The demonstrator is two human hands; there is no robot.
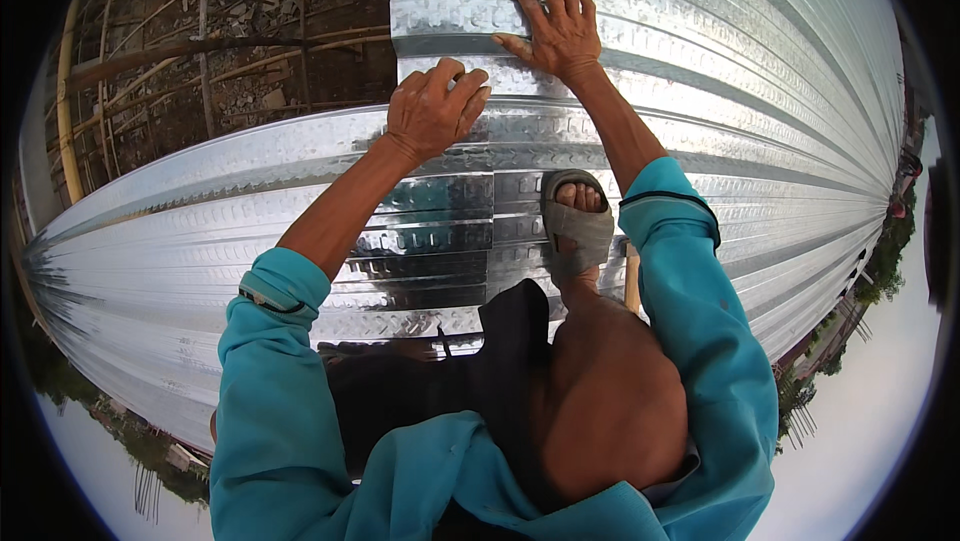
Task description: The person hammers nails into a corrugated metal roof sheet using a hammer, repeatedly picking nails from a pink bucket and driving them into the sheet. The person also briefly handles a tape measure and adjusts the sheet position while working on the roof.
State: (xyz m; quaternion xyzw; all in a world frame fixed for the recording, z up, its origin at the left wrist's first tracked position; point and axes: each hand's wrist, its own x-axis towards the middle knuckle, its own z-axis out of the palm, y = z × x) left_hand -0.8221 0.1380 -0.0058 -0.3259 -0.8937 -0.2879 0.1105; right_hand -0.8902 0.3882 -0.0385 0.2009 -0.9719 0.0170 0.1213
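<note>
The metal sheet [690, 51], silver and ribbed, lies before the person, across the upper middle and right of the view; its left edge is straight and borders an opening where poles [205, 41] cross above rubble [265, 16]. The right hand [563, 33] is on this sheet, palm down, near that edge; its thumb stands out to the left, its fingers are extended and slightly parted, and it has hold of nothing. The left hand [432, 113] is at the sheet's lower left corner, back upward, fingers bent partway; whether they grip the edge cannot be told. Bare ribbed metal separates the two hands. The lower sheeting [200, 191] runs left from beneath the left hand, its upper edge curving along the opening in this wide view. A cross seam [491, 211] descends between the forearms. Just right of it a foot in a grey sandal [580, 228] stands on the metal, limiting room there; a short piece of wood [632, 279] shows beside the ankle. Right of the right hand, uncovered ribs leave broad room. Greenery [885, 261] and pale sky [880, 381] lie beyond the sheeting's outer edge.
</note>
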